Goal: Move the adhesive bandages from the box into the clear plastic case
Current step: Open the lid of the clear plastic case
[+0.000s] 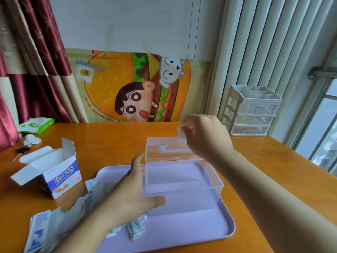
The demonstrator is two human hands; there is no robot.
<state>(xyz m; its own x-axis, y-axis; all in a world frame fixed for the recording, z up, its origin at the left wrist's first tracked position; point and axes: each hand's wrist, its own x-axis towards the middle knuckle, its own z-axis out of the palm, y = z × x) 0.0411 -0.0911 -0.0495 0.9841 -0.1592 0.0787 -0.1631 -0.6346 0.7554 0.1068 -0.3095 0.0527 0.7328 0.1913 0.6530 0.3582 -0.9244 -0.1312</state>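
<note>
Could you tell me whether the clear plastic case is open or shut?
Open: the right hand holds the lid up by its latch, and the clear plastic case shows an empty interior.

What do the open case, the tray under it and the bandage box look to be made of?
Case: clear, glossy rigid plastic; the tray shows through it. Tray: smooth lilac, probably plastic, with a moulded raised rim. Box: thin printed cardboard, with folded white flaps.
</note>
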